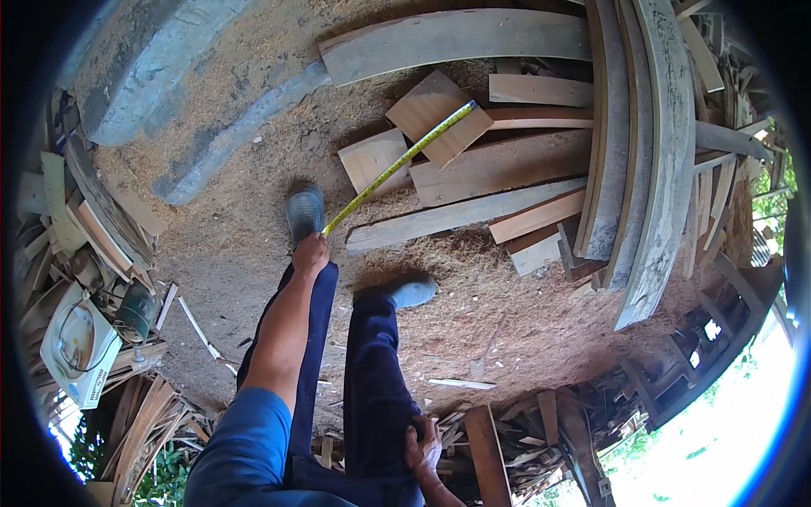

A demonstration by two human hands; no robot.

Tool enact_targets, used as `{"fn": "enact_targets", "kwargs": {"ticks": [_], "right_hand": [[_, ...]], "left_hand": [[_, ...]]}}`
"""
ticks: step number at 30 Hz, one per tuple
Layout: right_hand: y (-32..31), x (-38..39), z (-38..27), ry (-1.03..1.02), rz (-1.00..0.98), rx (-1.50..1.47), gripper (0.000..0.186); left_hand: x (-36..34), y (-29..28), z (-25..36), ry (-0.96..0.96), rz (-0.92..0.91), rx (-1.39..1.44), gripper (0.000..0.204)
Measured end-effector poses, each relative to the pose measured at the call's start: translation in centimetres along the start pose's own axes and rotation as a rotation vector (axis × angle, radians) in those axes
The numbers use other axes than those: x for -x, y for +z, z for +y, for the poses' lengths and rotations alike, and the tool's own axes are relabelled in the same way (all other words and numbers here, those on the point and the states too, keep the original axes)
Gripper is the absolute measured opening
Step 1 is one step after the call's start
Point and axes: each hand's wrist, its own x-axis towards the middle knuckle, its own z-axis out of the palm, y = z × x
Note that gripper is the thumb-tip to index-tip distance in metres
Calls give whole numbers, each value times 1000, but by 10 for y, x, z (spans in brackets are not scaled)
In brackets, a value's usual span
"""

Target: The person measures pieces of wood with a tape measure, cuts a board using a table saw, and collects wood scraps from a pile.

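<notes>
My left hand is closed around the near end of a yellow measuring tape, close above my left shoe. The tape's blade stretches out up and to the right. Its far tip lies over a square piece of wood, on top of other boards. The tape's case, if it is in the hand, is hidden. My right hand rests against my dark trouser leg. Its thumb and fingers are bent but apart, with nothing visible held.
Long planks and curved thick boards lie stacked at the right. Concrete blocks stand at the upper left. Scrap wood and a white appliance-like housing are at the left. Sawdust covers the floor.
</notes>
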Motion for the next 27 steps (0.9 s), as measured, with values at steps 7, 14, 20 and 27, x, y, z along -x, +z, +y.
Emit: {"fn": "enact_targets", "kwargs": {"ticks": [7,14,20,27], "right_hand": [[2,1,7,13,5,-9,32],[12,6,4,62,-50,-26,31],[-3,12,-7,186,-26,-74,35],[-1,19,6,269,-72,-169,50]], "left_hand": [[1,6,2,18,-7,-25,30],[4,5,-56,433,-3,97,27],[86,-50,5,354,-234,443,32],[152,-105,7,374,-295,-138,29]]}}
